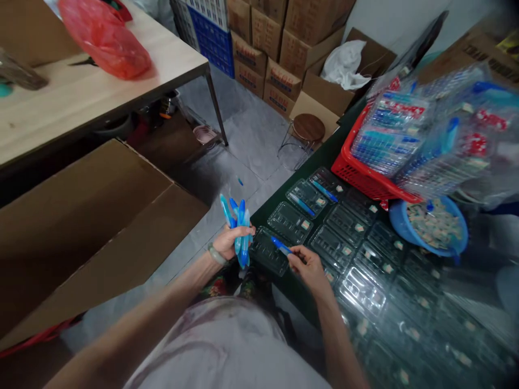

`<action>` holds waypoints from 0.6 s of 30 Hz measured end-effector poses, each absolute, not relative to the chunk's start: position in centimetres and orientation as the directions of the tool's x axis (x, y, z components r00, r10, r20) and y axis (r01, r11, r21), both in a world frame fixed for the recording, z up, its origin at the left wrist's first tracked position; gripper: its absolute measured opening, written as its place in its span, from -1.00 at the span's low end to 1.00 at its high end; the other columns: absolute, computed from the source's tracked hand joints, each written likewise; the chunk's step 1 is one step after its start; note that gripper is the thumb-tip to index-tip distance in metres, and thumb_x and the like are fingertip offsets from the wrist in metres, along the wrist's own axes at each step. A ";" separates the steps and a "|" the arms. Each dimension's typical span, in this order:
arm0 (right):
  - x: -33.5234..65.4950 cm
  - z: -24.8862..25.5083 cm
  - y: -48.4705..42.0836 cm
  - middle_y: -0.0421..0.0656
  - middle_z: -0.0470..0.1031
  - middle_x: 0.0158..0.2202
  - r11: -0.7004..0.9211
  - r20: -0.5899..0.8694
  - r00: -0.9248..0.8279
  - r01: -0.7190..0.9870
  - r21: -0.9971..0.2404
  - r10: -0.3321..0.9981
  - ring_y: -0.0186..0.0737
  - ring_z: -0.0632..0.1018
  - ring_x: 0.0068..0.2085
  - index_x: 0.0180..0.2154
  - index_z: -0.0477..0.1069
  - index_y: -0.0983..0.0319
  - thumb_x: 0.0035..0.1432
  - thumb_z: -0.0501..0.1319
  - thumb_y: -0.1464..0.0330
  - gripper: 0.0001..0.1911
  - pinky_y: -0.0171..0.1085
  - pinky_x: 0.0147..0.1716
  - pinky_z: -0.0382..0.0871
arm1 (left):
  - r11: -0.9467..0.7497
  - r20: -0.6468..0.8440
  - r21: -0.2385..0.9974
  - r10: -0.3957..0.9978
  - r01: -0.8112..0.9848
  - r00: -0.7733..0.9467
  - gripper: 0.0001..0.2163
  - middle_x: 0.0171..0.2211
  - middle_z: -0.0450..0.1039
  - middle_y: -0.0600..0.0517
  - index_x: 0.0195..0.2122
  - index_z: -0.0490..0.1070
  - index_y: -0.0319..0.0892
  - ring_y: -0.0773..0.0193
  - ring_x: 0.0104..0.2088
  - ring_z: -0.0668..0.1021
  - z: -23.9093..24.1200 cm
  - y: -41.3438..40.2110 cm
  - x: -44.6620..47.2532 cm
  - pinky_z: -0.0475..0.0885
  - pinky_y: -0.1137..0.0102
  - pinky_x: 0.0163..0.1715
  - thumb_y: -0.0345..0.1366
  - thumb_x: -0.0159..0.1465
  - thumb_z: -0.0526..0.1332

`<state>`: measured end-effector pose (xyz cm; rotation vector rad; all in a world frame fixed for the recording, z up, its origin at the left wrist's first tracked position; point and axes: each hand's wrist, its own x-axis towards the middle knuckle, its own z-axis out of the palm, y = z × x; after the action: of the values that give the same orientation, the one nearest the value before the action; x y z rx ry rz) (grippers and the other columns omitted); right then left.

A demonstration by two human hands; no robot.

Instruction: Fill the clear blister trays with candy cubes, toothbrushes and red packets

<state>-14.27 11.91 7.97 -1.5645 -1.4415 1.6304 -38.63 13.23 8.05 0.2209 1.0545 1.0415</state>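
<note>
My left hand [231, 241] is closed round a bunch of blue pens [240, 227] that stick up like a fan beside the table's near corner. My right hand [306, 265] pinches a single blue pen [280, 246] and holds it low over a clear plastic blister tray [267, 254] at the near-left end of the dark table [344, 135]. Several more clear trays [344, 243] lie in rows across the table, each with a small beige eraser. Two trays [312, 192] further back hold a blue pen each.
A red basket [367, 181] piled with packed blister packs stands at the back right. A blue bowl [399, 227] of small erasers sits beside it. Large open cardboard box at left, wooden table with red bag behind, round stool [308, 128], stacked cartons.
</note>
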 end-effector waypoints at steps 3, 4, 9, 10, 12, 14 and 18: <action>-12.6 4.6 14.2 -0.20 0.43 -0.40 -0.150 -0.255 -0.125 0.539 -0.829 0.959 -0.26 0.42 -0.35 -0.30 0.41 0.22 0.10 0.15 0.21 -0.78 -0.27 -0.29 0.29 | 0.501 -0.633 0.592 0.774 -0.631 0.021 -0.81 -0.60 0.38 0.10 -0.52 0.39 -0.28 0.43 -0.63 0.39 7.6 12.3 -39.4 0.29 0.50 -0.63 -0.37 -0.13 0.37; -12.2 3.4 15.0 -0.16 0.44 -0.34 -0.070 -0.180 -0.116 0.623 -0.779 0.977 -0.22 0.43 -0.27 -0.30 0.42 0.23 0.11 0.15 0.22 -0.78 -0.23 -0.21 0.28 | 0.494 -0.643 0.591 0.766 -0.638 -0.003 -0.81 -0.61 0.38 0.11 -0.52 0.39 -0.28 0.43 -0.64 0.38 7.5 11.7 -39.3 0.29 0.50 -0.63 -0.37 -0.13 0.37; -12.2 -0.3 17.5 -0.07 0.44 -0.23 0.181 -0.067 -0.253 0.830 -0.528 0.965 -0.09 0.37 -0.09 -0.28 0.48 0.22 0.12 0.13 0.26 -0.78 -0.17 -0.09 0.23 | 0.496 -0.703 0.579 0.705 -0.647 -0.089 -0.79 -0.61 0.37 0.09 -0.54 0.39 -0.30 0.43 -0.64 0.38 7.0 9.0 -38.1 0.30 0.49 -0.62 -0.36 -0.15 0.39; -12.4 -0.6 17.5 -0.07 0.43 -0.23 0.210 -0.063 -0.275 0.846 -0.491 0.960 -0.07 0.36 -0.08 -0.26 0.48 0.22 0.12 0.13 0.26 -0.77 -0.17 -0.10 0.23 | 0.485 -0.705 0.582 0.701 -0.653 -0.107 -0.79 -0.61 0.38 0.09 -0.55 0.39 -0.30 0.43 -0.63 0.38 6.9 8.6 -38.1 0.30 0.49 -0.61 -0.35 -0.15 0.39; -12.4 -0.9 17.4 -0.04 0.42 -0.20 0.233 -0.036 -0.273 0.876 -0.422 0.961 -0.04 0.35 -0.09 -0.19 0.47 0.23 0.11 0.14 0.26 -0.74 -0.14 -0.12 0.24 | 0.462 -0.700 0.589 0.701 -0.663 -0.135 -0.80 -0.59 0.38 0.08 -0.55 0.39 -0.30 0.43 -0.62 0.39 6.7 8.1 -38.6 0.32 0.48 -0.58 -0.35 -0.14 0.39; -12.2 -0.7 17.1 -0.01 0.42 -0.18 0.222 0.032 -0.228 0.894 -0.389 0.973 -0.03 0.36 -0.10 -0.14 0.45 0.25 0.12 0.13 0.27 -0.70 -0.11 -0.11 0.25 | 0.454 -0.698 0.600 0.699 -0.659 -0.153 -0.80 -0.59 0.38 0.08 -0.56 0.38 -0.29 0.42 -0.61 0.39 6.3 7.7 -39.7 0.32 0.49 -0.58 -0.34 -0.13 0.38; -13.2 1.8 15.6 0.01 0.45 -0.21 0.176 0.193 -0.093 0.862 -0.475 0.977 -0.06 0.40 -0.12 -0.15 0.43 0.25 0.18 0.07 0.28 -0.72 -0.09 -0.05 0.27 | 0.487 -0.704 0.651 0.673 -0.582 -0.225 -0.79 -0.60 0.36 0.10 -0.52 0.37 -0.26 0.42 -0.62 0.37 4.8 7.8 -43.8 0.27 0.50 -0.60 -0.33 -0.12 0.38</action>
<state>-13.23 15.58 1.80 -1.7280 -1.9998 0.3314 -43.81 7.77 4.82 0.0879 1.3735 1.1606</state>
